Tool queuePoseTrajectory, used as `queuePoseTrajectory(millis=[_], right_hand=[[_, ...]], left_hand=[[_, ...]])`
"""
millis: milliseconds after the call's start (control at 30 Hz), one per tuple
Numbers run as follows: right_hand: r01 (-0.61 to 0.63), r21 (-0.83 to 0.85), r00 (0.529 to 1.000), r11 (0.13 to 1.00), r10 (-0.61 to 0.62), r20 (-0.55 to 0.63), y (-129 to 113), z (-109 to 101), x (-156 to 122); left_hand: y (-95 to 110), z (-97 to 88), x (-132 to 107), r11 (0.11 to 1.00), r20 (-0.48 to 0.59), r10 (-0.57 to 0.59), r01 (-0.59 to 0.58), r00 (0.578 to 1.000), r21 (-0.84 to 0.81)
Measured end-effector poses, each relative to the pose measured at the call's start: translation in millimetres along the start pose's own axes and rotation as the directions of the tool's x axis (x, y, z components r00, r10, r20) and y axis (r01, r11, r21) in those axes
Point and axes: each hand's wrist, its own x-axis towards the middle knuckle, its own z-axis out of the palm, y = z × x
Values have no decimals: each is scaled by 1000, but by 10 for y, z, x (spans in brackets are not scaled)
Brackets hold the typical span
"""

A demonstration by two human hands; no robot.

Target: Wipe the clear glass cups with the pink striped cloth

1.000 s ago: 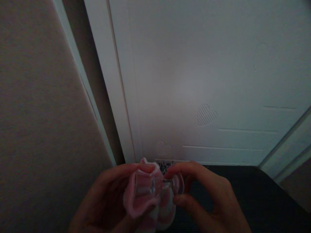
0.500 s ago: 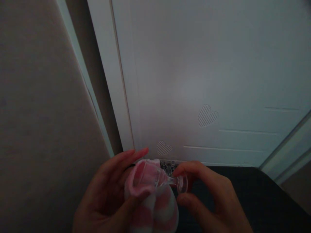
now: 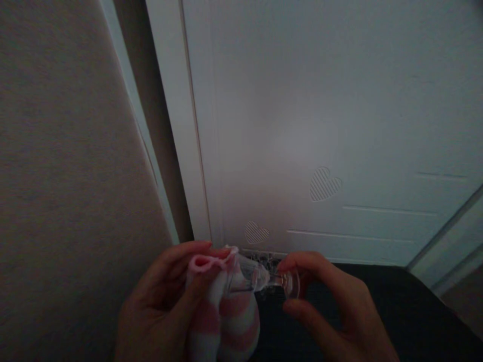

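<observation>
Pink-striped cloth, pinched by your left hand, meets the glass; your right hand's fingertips clamp its foot — apparently sheathing or unsheathing; next calls for straight alignment.

The person's left hand and right hand look bare as far down as I can see, with slim fingers and a thicker thumb on each, nails and creases too blurred in this gloom to make out.
</observation>
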Motion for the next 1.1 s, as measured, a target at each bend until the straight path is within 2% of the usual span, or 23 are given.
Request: queuePoseTrajectory(millis=[200,333,533,700,733,767,800,900,1100], right_hand=[[18,26,1000,999,-19,24,-18,-26,6],[8,-18,1000,1000,-8,23,36,-10,3],[14,-36,999,999,-12,38,66,10,-14],[26,-27,998,999,-25,54,61,35,17],[24,-21,998,999,-23,50,58,44,27],[23,-17,999,1000,-22,46,55,53,36],[22,-19,999,1000,-21,42,50,61,43],[29,-37,999,999,-28,17,33,71,46],[15,-49,1000,999,-15,11,59,28,20]], left_hand=[[-29,-3,38,998,56,-43,45,998,-32],[-12,44,14,997,33,-42,44,999,-71],[47,80,-55,997,-11,17,-16,1000,78],[55,63,-89,993,-105,80,-69,991,100],[45,55,-82,990,-86,89,-79,992,114],[34,47,-72,988,-8,69,-67,998,140],[23,40,-63,985,-45,90,-82,995,152],[5,30,-50,987,-55,84,-76,995,144],[0,26,-35,980,53,122,-129,991,150]])
